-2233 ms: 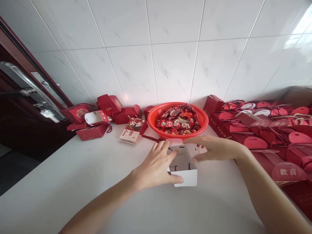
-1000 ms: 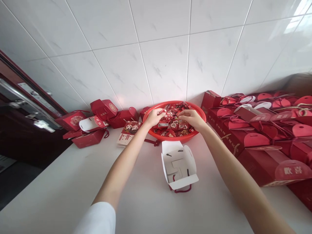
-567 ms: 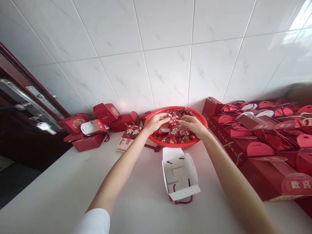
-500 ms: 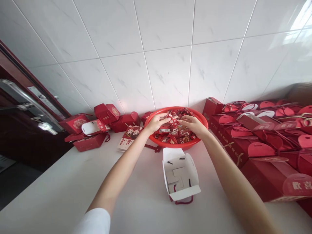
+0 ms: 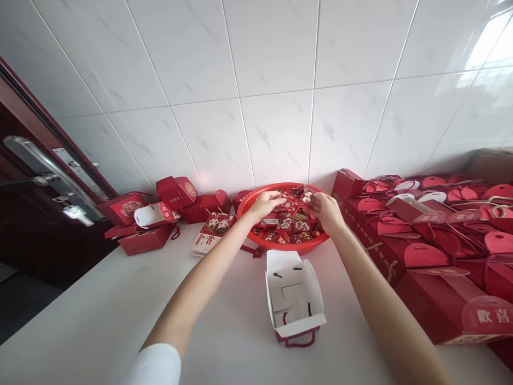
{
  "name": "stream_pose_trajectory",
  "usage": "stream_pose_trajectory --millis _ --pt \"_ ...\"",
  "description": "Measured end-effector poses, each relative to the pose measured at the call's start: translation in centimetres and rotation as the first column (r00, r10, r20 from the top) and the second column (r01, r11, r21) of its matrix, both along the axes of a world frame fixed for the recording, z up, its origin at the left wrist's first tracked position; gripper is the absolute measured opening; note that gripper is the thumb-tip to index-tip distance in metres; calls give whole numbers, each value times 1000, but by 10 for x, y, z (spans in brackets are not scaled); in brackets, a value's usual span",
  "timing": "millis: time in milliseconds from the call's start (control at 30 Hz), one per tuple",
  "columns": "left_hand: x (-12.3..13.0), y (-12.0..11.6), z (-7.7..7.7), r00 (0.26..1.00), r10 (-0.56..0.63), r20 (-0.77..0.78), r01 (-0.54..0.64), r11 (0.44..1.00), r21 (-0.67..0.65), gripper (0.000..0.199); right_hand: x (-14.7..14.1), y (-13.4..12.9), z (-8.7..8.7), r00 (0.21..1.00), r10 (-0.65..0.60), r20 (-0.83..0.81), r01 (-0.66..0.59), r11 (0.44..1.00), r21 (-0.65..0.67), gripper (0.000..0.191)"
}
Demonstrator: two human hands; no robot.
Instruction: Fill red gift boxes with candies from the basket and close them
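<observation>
I can't tell whether the left hand [image 5: 265, 206] grips any packets [image 5: 301, 237] in the red basket [image 5: 285, 247]; most of their print is too tiny to read. Left of the basket, the forearm [image 5: 208, 267] covers part of a panda-printed box [image 5: 218, 223]; right of it, stacked boxes [image 5: 428, 307] run out of sight.

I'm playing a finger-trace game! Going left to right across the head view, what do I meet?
Keys, little open box, cartoon-printed packaging, left hand, right hand, big red box with pale writing.
</observation>
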State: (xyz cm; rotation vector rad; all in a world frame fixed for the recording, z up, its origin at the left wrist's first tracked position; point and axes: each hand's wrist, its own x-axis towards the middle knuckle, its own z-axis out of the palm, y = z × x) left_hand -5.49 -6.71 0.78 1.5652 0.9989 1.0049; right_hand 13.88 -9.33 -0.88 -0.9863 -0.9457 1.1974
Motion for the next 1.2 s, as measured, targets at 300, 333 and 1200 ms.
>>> stream_pose_trajectory --millis 300,333,1200 --pt "23 5 -12 991 -103 -82 112 986 124 41 -5 -6 2 984 112 136 -99 990 -99 14" --pt "23 5 -12 989 -106 -101 120 982 143 43 -5 -7 2 982 127 140 -113 988 -101 14" --pt "-30 7 -22 554 -60 -830 113 994 4 22 -2 -4 3 993 90 -71 -96 992 -83 8"
